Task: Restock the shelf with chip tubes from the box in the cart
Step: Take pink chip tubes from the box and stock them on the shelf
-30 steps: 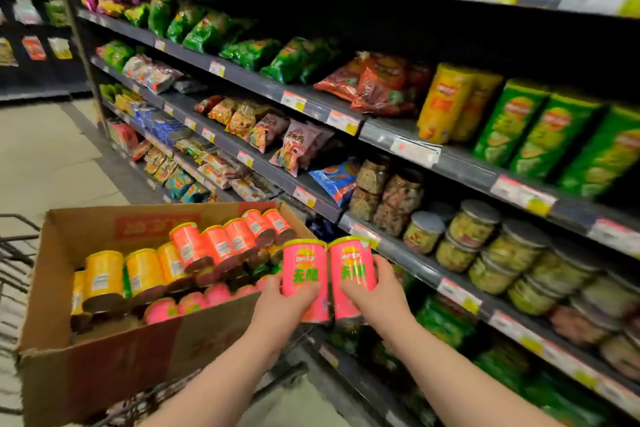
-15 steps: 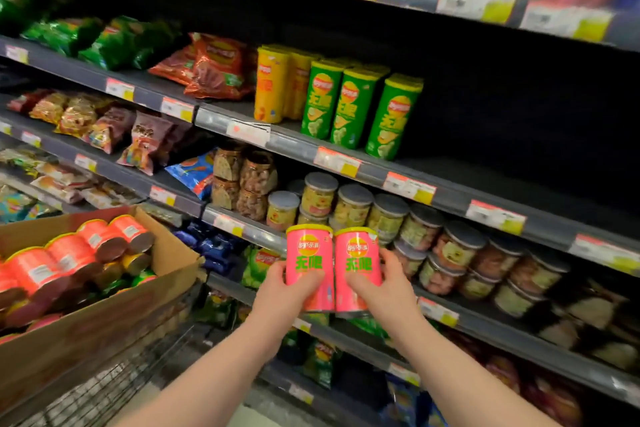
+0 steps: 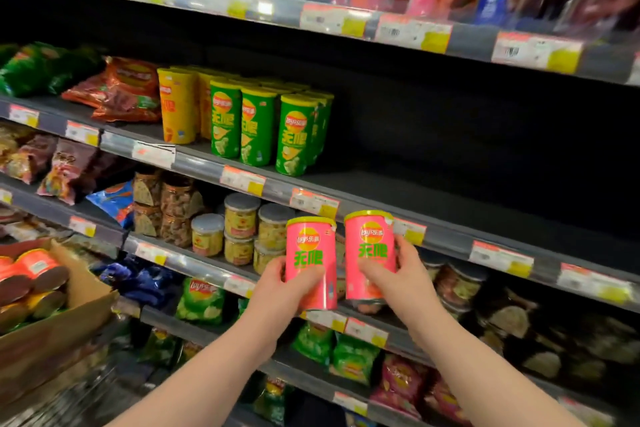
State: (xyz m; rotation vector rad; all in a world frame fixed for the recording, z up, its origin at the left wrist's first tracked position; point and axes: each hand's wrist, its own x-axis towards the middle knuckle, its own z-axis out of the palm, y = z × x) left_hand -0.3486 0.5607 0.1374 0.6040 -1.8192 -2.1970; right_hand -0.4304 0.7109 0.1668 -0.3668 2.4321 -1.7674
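shelf is showing a bare stretch beside green tubes | box is sitting low left | left hand is gripping left pink tube, right hand is gripping right pink tube, both upright, at that shelf's front rail | likely light, stiff, dentable: mid-body hold suits | round red-yellow logo, green characters, unreadable

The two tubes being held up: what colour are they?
Pink, with yellow lids and green lettering: the left tube and the right tube. Head view.
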